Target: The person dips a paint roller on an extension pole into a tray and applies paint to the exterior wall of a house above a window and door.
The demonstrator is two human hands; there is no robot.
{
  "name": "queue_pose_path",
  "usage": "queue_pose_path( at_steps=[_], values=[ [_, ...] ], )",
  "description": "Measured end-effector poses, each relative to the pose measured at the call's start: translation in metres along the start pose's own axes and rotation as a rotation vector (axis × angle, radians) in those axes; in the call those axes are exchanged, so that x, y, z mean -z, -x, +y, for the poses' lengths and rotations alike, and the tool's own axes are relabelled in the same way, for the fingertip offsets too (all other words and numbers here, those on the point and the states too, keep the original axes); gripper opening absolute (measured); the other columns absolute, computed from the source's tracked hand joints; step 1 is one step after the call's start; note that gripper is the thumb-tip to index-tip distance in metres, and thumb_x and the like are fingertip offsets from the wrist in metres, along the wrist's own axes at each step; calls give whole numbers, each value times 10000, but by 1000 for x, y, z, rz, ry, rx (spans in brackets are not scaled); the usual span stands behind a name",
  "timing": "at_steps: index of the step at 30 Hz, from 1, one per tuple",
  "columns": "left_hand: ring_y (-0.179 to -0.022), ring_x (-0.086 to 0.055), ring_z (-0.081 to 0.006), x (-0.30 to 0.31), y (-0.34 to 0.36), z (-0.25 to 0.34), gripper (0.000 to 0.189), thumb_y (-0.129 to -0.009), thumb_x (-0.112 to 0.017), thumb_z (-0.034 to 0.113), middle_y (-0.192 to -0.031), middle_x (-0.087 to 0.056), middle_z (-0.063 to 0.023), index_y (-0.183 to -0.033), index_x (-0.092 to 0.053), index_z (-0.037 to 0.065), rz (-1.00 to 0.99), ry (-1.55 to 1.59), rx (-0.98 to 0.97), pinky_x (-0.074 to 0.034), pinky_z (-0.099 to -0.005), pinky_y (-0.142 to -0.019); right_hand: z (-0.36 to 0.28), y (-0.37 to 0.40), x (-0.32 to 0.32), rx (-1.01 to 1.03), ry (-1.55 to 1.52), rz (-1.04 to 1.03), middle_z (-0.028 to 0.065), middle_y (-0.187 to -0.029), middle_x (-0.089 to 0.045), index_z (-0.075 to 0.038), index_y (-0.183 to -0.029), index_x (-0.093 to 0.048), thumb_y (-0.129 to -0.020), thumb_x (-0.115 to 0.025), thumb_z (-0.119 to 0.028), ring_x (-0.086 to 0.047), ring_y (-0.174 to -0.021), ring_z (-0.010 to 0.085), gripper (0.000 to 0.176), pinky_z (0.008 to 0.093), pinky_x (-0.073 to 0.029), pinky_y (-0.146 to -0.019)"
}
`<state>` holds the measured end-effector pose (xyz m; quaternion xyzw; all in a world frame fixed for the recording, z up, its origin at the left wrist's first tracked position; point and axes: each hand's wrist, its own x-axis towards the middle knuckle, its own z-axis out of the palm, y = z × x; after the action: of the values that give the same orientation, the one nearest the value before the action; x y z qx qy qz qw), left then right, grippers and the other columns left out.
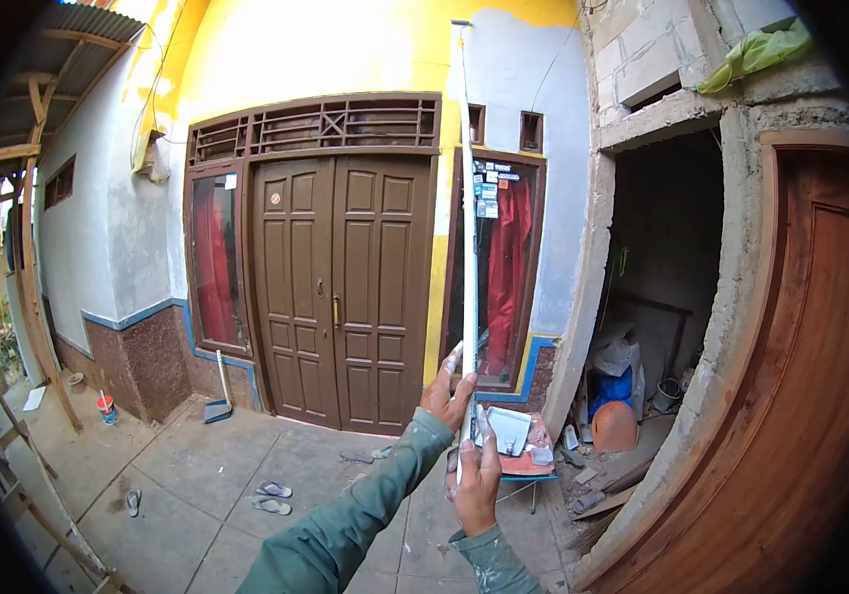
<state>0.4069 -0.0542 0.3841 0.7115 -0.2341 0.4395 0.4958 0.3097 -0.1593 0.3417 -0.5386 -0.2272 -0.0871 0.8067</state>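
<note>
A long pale pole [470, 247] stands nearly upright, with a roller [460, 23] at its top against the wall where yellow meets grey-white. My left hand [447, 394] is closed around the pole at about the height of the window's lower edge. Just below it, my right hand [477, 475] grips the pole's lower part. Both sleeves are green, with pale spots on the right one. Behind the hands, a white paint tray [509, 431] rests on a small low table [528, 463].
Brown double doors [333, 287] and a red-curtained window [511, 267] face me. Sandals [271, 505] and a dustpan [217, 410] are on the floor. Wooden poles [39, 287] stand left; a dark doorway [662, 238] and a leaning wooden door [801, 376] are right.
</note>
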Motion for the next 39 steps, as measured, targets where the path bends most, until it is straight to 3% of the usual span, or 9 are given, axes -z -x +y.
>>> queue_pose_path(
  at_steps=[7,12,14,18,20,22,28,32,39],
  values=[
    [-1060,-590,-190,-5,-47,-15,513,-952,-530,227,-1207,-569,-186,-1384,-377,-6,11,-38,-16,-457,-299,-909,6,-51,-3,184,28,-1,-28,-650,-407,-104,-1422,-314,-985,-425,-207,-313,-408,33,462,202,-246,-335],
    [-972,-625,-173,-6,-83,-8,491,-949,-533,215,-1162,-597,-172,-1365,-398,-8,-15,24,55,-499,-294,-834,-24,-70,-13,107,-47,-22,-39,-648,-407,-106,-1408,-334,-985,-427,-211,-317,-411,26,446,195,-248,-335],
    [-960,-639,-183,-7,-97,-4,488,-941,-543,219,-1129,-610,-177,-1351,-416,-13,15,25,10,-507,-293,-812,-29,-82,-13,128,-29,-22,-29,-716,-456,-77,-1393,-379,-975,-429,-161,-365,-492,17,429,192,-287,-388],
    [-916,-670,-221,-6,-120,3,509,-920,-567,252,-1084,-630,-207,-1338,-440,-11,22,-62,57,-516,-304,-784,-38,-104,-19,201,-17,-25,-34,-731,-456,-76,-1392,-382,-972,-428,-155,-364,-502,11,430,189,-284,-393],
    [-911,-673,-227,-6,-123,4,513,-921,-565,262,-1096,-627,-218,-1341,-442,-6,59,-156,22,-516,-316,-795,-44,-99,-19,126,-76,-46,-32,-747,-462,-76,-1392,-385,-973,-429,-160,-372,-518,14,429,188,-284,-393],
    [-936,-667,-232,-8,-115,1,516,-921,-565,263,-1097,-627,-220,-1344,-439,-5,33,-90,61,-511,-321,-812,-36,-98,-18,181,-59,-36,-38,-678,-428,-123,-1419,-350,-980,-422,-181,-311,-419,21,449,188,-243,-335],
    [-1009,-641,-245,-19,-60,-14,518,-927,-561,260,-1107,-624,-223,-1363,-426,14,30,11,94,-491,-334,-864,-10,-61,1,75,-42,-21,-32,-707,-424,-133,-1425,-336,-978,-436,-202,-318,-434,22,464,184,-240,-336],
    [-962,-658,-233,-26,-21,-31,517,-933,-557,251,-1091,-630,-221,-1374,-415,21,86,-109,-12,-498,-326,-833,16,-35,17,-11,-19,11,-23,-680,-416,-142,-1415,-341,-984,-420,-193,-314,-427,33,441,196,-247,-342],
    [-881,-649,-172,-31,37,-28,508,-939,-556,208,-1043,-637,-168,-1375,-398,0,12,-56,172,-499,-296,-788,34,10,33,-99,-19,35,-13,-671,-425,-134,-1415,-329,-984,-418,-190,-326,-425,47,444,206,-264,-346]
  ],
)
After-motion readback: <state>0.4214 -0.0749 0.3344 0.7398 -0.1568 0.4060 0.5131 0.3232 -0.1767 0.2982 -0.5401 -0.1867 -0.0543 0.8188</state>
